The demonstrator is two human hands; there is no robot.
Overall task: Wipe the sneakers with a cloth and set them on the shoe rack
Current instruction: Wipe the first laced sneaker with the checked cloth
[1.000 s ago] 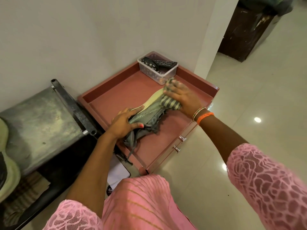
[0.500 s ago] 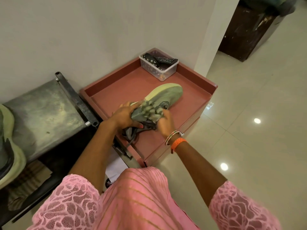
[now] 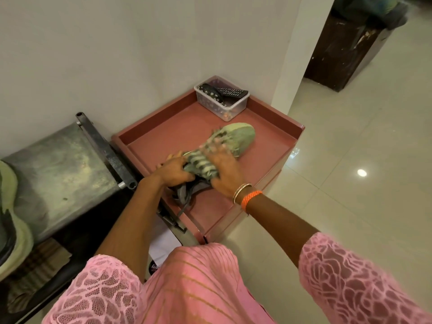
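The right hand presses a striped cloth onto the green sneaker, which the left hand clasps at the heel on the red tray-top cabinet; wiping appears underway, with racking next. Behind the sneaker, a clear plastic box holds a remote

Striped woven cloth; glossy floor tiles; clear plastic box.
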